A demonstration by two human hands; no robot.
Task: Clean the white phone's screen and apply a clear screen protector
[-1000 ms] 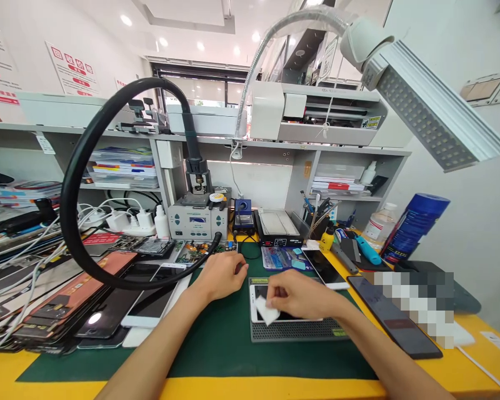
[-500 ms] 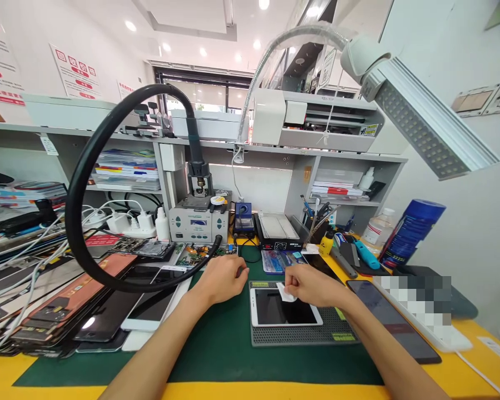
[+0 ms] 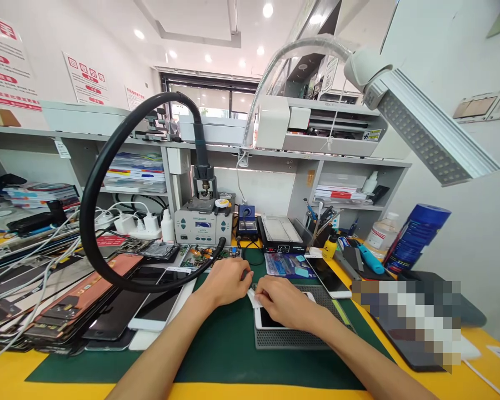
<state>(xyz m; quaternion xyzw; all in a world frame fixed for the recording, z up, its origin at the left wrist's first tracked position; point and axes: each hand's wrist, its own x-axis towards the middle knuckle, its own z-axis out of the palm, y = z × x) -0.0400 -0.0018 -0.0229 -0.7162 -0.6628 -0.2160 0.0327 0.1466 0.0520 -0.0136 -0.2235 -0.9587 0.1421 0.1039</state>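
Observation:
A white phone with a dark screen (image 3: 267, 320) lies flat on a grey perforated pad (image 3: 291, 340) on the green mat. My right hand (image 3: 285, 301) is over the phone, fingers pinched on a white wipe (image 3: 254, 299) at the phone's upper left end. The hand and forearm hide much of the screen and its right side. My left hand (image 3: 227, 282) rests on the mat just left of the pad, its fingers curled together. A dark spot shows between thumb and finger, but what it is, I cannot make out.
Stacked phone screens (image 3: 66, 311) and a white phone (image 3: 160, 303) lie to the left. A black hose (image 3: 89, 222) loops over them from the grey rework station (image 3: 204, 226). Behind the pad stands a heating plate (image 3: 281, 236); another white-edged phone (image 3: 329, 276) lies right of it.
My right hand has moved left across the phone with the wipe, from the upper middle to its left end. My left hand keeps its place. The camera view has shifted slightly.

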